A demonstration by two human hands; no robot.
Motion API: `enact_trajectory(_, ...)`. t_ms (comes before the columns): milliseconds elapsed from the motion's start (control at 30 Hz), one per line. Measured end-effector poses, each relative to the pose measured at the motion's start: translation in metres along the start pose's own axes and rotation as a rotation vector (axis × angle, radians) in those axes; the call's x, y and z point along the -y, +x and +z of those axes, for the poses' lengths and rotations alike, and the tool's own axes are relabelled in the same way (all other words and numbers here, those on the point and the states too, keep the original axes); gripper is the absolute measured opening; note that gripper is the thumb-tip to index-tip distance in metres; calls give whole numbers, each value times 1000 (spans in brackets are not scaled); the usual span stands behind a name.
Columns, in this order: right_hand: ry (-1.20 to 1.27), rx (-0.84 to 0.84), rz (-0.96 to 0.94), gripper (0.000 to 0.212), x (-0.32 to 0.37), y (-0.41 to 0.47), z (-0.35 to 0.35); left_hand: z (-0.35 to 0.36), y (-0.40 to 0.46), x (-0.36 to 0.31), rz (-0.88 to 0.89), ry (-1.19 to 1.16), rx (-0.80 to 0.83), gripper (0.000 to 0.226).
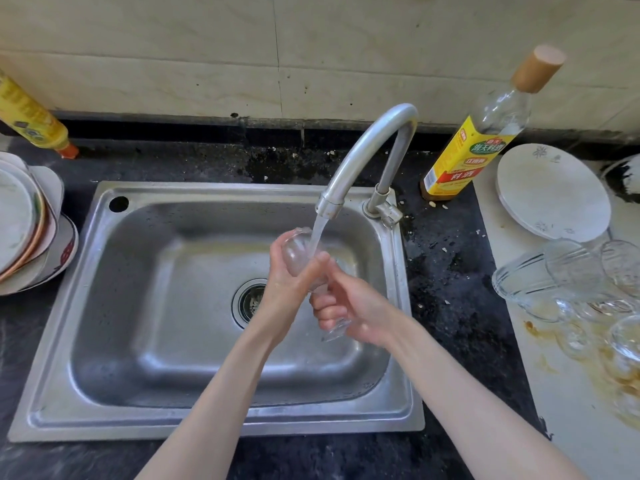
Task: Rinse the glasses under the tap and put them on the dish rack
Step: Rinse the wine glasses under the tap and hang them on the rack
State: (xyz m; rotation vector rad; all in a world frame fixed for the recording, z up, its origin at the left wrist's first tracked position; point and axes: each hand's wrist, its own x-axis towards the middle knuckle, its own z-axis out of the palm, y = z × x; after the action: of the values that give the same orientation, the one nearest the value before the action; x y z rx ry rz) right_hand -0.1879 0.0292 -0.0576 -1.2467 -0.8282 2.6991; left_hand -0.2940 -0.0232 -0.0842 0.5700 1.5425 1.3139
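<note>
A clear stemmed glass (pixel 298 252) is tilted under the running tap (pixel 360 157), over the steel sink (pixel 145 306). Water streams from the spout into the glass bowl. My left hand (pixel 289 282) cups the bowl of the glass from the left and below. My right hand (pixel 346 311) grips its stem, with the foot of the glass sticking out below the fingers. Several more clear glasses (pixel 571 282) lie on their sides on the white board at the right.
A white plate (pixel 550 192) and a cooking-wine bottle (pixel 481 140) stand right of the tap. Stacked plates and bowls (pixel 27 230) sit left of the sink, with a yellow bottle (pixel 31 116) behind them. Dark wet counter surrounds the sink.
</note>
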Motion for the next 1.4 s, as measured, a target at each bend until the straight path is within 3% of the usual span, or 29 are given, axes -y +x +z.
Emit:
enact_trajectory(33,-11,13,0,54,1,-1,0,1,0,-2,7,-8,-10,40)
enact_trajectory(100,-264,-87,-87,62,-5,3,3,5,7,-6,10,10,-116,37)
enact_trajectory(200,-632,-277,-184,71,-12,5,11,12,20,-4,-116,-63,-276,55)
enact_trajectory(267,-663,-297,-155,63,-10,3,13,12,19,-6,-186,-93,-362,58)
enact_trajectory(333,-590,-332,-106,52,-5,4,13,9,11,-7,-133,51,-221,64)
enact_trajectory(400,-476,-391,-92,50,-2,8,11,5,-1,-9,-15,180,16,41)
enact_trajectory(467,-267,-332,-23,60,1,9,9,-1,-4,-11,93,234,180,26)
enact_trajectory(500,-164,-253,41,65,2,9,8,-3,-2,-11,152,271,183,24)
enact_trajectory(567,-55,-102,136,68,3,7,7,-3,5,-15,186,297,46,11)
enact_trajectory(633,-55,-55,127,70,1,9,11,3,10,-17,157,240,-163,28)
enact_trajectory(767,-404,-191,-77,51,-3,9,22,7,15,-13,-49,121,-334,45)
enact_trajectory(867,-408,-251,-61,56,-1,9,20,0,11,-9,-19,178,-187,44)
enact_trajectory(933,-177,-228,-34,63,3,9,14,-6,5,-8,87,269,64,28)
enact_trajectory(1033,129,-74,94,74,10,6,5,-14,0,-5,171,230,261,49)
enact_trajectory(1100,188,44,172,74,13,3,5,-13,-2,-12,138,108,183,45)
enact_trajectory(1167,127,35,166,73,12,4,9,-7,-2,-20,87,26,68,30)
enact_trajectory(1300,-232,-262,-6,56,6,10,17,2,8,-16,34,133,-223,31)
enact_trajectory(1400,-561,-332,-62,48,1,8,22,0,11,-10,41,194,-278,39)
